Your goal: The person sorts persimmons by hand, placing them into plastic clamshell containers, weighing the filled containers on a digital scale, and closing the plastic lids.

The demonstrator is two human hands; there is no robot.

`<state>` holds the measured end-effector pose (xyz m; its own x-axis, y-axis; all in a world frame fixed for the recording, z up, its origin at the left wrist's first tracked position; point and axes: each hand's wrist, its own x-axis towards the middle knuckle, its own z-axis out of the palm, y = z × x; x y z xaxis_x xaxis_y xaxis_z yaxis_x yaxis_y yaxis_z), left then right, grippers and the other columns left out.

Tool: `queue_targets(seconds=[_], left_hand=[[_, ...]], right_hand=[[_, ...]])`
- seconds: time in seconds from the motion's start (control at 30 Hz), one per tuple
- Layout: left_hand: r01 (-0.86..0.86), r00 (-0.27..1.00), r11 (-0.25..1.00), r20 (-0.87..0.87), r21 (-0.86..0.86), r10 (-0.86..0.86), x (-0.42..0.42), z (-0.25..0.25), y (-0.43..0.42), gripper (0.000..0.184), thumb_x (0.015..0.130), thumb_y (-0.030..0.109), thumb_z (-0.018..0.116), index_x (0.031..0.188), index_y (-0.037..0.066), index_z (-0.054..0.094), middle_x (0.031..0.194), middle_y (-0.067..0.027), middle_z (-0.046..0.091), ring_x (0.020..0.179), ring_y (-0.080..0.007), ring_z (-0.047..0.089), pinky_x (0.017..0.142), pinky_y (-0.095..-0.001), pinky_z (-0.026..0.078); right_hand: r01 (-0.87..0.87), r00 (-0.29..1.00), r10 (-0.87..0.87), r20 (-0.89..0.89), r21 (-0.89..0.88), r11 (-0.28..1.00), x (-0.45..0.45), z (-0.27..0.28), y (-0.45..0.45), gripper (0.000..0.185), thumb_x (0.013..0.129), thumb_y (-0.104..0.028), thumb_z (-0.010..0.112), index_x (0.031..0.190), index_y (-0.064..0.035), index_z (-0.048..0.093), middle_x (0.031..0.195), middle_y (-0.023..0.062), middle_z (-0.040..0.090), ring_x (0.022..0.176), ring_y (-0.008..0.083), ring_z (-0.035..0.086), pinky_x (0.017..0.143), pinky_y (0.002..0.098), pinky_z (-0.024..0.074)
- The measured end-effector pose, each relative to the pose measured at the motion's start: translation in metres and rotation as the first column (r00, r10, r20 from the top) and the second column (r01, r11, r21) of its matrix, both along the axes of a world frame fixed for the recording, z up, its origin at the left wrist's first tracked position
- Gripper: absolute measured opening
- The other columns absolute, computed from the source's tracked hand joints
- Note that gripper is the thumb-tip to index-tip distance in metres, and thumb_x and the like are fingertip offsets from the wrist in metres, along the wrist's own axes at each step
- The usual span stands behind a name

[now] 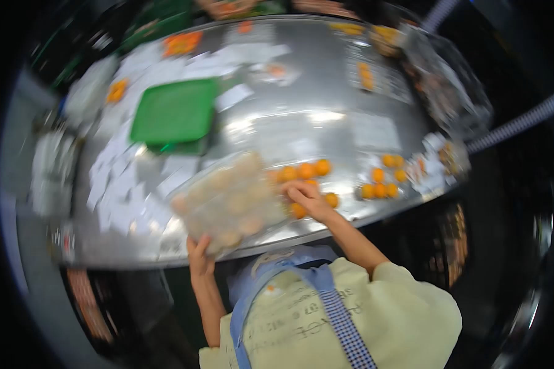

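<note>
My left hand (200, 253) grips the lower left edge of a blurred, see-through plastic pack (231, 203) with several pale round pieces in it. The pack is tilted above the near part of the table. At its right edge is my right hand (306, 198), its fingers curled; whether they hold the pack or a fruit cannot be made out. Several oranges (306, 170) lie on the metal just beyond and around my right hand, some partly hidden by it.
The metal table (314, 132) carries a green lid-like tray (175, 112) and many scattered white paper slips (120, 190). Another group of oranges (381, 182) lies at the right near edge. A clear plastic bag (452, 83) hangs at the far right.
</note>
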<state>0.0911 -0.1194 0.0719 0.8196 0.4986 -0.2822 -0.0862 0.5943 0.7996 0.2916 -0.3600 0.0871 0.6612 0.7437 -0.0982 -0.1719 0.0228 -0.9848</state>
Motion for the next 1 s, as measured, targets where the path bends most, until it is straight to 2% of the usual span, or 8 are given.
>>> queue_targets(seconds=[0.03, 0.1, 0.23, 0.33, 0.43, 0.57, 0.7, 1.0], left_hand=[[0.002, 1.000, 0.998, 0.026, -0.055, -0.001, 0.007, -0.007, -0.014, 0.056, 0.082, 0.010, 0.064, 0.131, -0.003, 0.040, 0.124, -0.0160, 0.054, 0.111, -0.0278, 0.056, 0.095, -0.0415, 0.047], [0.024, 0.997, 0.989, 0.072, -0.143, -0.014, 0.028, -0.019, -0.043, 0.057, 0.086, 0.018, 0.064, 0.132, -0.002, 0.038, 0.126, -0.0150, 0.052, 0.113, -0.0271, 0.055, 0.096, -0.0420, 0.047], [0.094, 0.993, 0.979, 0.084, -0.182, -0.080, 0.093, -0.007, -0.130, 0.052, 0.091, 0.027, 0.060, 0.134, 0.004, 0.041, 0.130, -0.0104, 0.052, 0.118, -0.0253, 0.051, 0.100, -0.0410, 0.043], [0.142, 0.990, 0.989, 0.014, 0.051, -0.143, 0.143, 0.015, -0.215, 0.057, 0.089, 0.022, 0.063, 0.136, 0.005, 0.036, 0.131, -0.0103, 0.049, 0.116, -0.0250, 0.051, 0.098, -0.0381, 0.043], [0.303, 0.953, 0.897, -0.080, 0.322, -0.294, 0.175, 0.006, -0.284, 0.062, 0.085, 0.017, 0.065, 0.138, 0.006, 0.034, 0.131, -0.0122, 0.048, 0.116, -0.0245, 0.051, 0.096, -0.0368, 0.044], [0.607, 0.789, 0.757, -0.072, 0.241, -0.610, 0.216, 0.034, -0.364, 0.069, 0.082, 0.015, 0.066, 0.140, 0.006, 0.031, 0.132, -0.0149, 0.046, 0.114, -0.0228, 0.051, 0.094, -0.0355, 0.044], [0.716, 0.698, 0.672, -0.162, 0.190, -0.698, 0.232, 0.012, -0.377, 0.040, 0.089, 0.011, 0.061, 0.126, 0.001, 0.049, 0.113, -0.0129, 0.060, 0.094, -0.0184, 0.061, 0.081, -0.0304, 0.050], [0.492, 0.841, 0.847, -0.361, 0.200, -0.403, 0.216, -0.012, -0.359, 0.024, 0.092, 0.016, 0.060, 0.113, 0.004, 0.057, 0.098, -0.0059, 0.063, 0.080, -0.0124, 0.062, 0.069, -0.0225, 0.051]], right_hand=[[0.030, 0.968, 0.022, -0.249, 0.204, 0.979, 0.004, -0.014, -0.017, 0.045, 0.097, -0.042, 0.047, 0.119, -0.0042, 0.057, 0.111, 0.0042, 0.061, 0.103, 0.0133, 0.056, 0.093, 0.0306, 0.0435], [0.039, 0.915, 0.195, -0.352, 0.560, 0.827, 0.010, 0.001, -0.042, 0.053, 0.095, -0.042, 0.048, 0.134, -0.0054, 0.047, 0.135, 0.0094, 0.048, 0.125, 0.0198, 0.044, 0.108, 0.0382, 0.0316], [0.145, 0.917, 0.119, -0.381, 0.597, 0.789, -0.004, 0.010, -0.103, 0.062, 0.087, -0.023, 0.063, 0.139, -0.0042, 0.034, 0.131, 0.0078, 0.049, 0.121, 0.0204, 0.047, 0.102, 0.0389, 0.0402], [0.417, 0.873, -0.199, -0.445, 0.471, 0.778, -0.002, 0.001, -0.137, 0.059, 0.087, -0.016, 0.065, 0.137, -0.0062, 0.035, 0.127, 0.0058, 0.051, 0.116, 0.0184, 0.051, 0.099, 0.0373, 0.0431], [0.798, 0.583, -0.476, -0.658, 0.354, 0.488, 0.027, -0.001, -0.191, 0.049, 0.089, -0.015, 0.062, 0.132, -0.0080, 0.039, 0.121, 0.0041, 0.054, 0.111, 0.0167, 0.053, 0.096, 0.0353, 0.0453], [0.912, 0.400, -0.759, -0.514, 0.301, 0.277, 0.084, -0.007, -0.318, 0.044, 0.091, -0.028, 0.057, 0.127, -0.0030, 0.048, 0.120, 0.0067, 0.057, 0.111, 0.0195, 0.054, 0.096, 0.0354, 0.0441], [0.937, 0.206, -0.919, -0.337, 0.340, 0.085, 0.145, 0.000, -0.470, 0.046, 0.092, -0.028, 0.055, 0.127, 0.0003, 0.049, 0.121, 0.0093, 0.057, 0.111, 0.0222, 0.055, 0.096, 0.0359, 0.0442], [0.965, -0.029, -0.985, -0.171, 0.252, -0.072, 0.259, 0.006, -0.687, 0.046, 0.088, -0.028, 0.064, 0.120, 0.0024, 0.054, 0.119, 0.0105, 0.059, 0.107, 0.0227, 0.058, 0.090, 0.0364, 0.0489]])
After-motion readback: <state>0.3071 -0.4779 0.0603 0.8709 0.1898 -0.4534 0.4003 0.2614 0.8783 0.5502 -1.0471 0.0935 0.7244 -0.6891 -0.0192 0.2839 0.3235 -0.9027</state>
